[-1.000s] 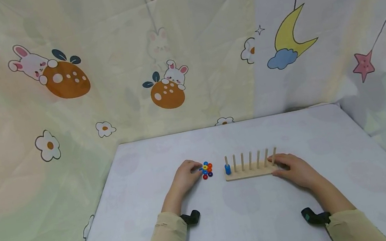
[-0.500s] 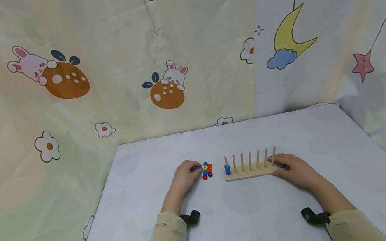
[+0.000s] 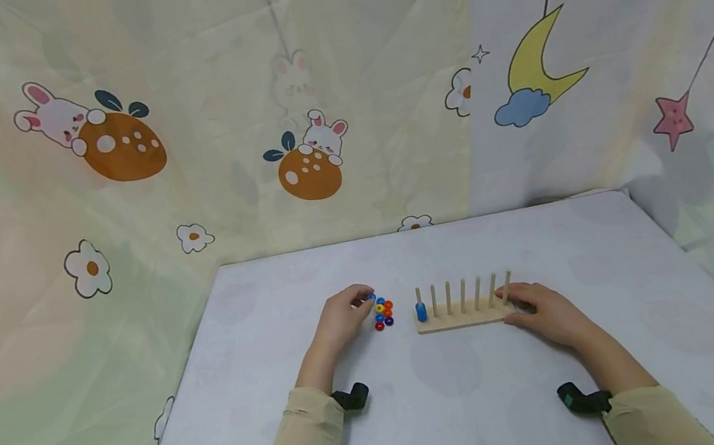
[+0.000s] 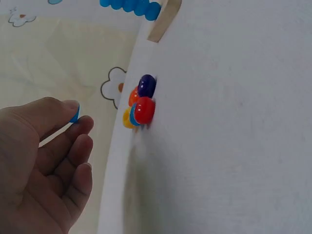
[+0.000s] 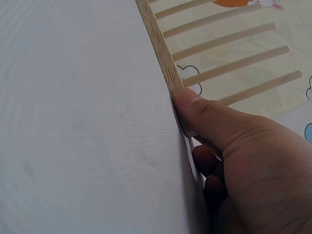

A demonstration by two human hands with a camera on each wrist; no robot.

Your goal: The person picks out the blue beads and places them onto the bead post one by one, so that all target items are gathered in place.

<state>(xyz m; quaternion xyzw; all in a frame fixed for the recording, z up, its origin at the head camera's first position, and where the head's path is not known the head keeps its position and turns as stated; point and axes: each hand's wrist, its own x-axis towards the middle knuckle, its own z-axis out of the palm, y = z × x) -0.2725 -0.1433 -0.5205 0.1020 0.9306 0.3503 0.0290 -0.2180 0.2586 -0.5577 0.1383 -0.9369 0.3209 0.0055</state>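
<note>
My left hand (image 3: 342,321) is raised beside a small cluster of coloured beads (image 3: 380,317), pinching a blue bead (image 4: 75,114) between thumb and finger. Red, orange, yellow, blue and purple show in the cluster, which lies on the table left of a wooden peg rack (image 3: 462,321). Blue beads (image 3: 421,312) are stacked on the rack's leftmost peg; its other pegs are bare. At the rack's right end my right hand (image 3: 551,313) grips the base, with the thumb on the near edge in the right wrist view.
The white-covered table (image 3: 467,406) holds the rack and beads. Behind it hangs a printed cloth (image 3: 210,121) with rabbits, flowers and a moon. A small black device (image 3: 352,397) is worn on the left wrist, another (image 3: 584,400) on the right.
My left hand has lifted slightly up and away from the table with the blue bead, leaving the cluster beneath. The right hand and the rack have stayed in place.
</note>
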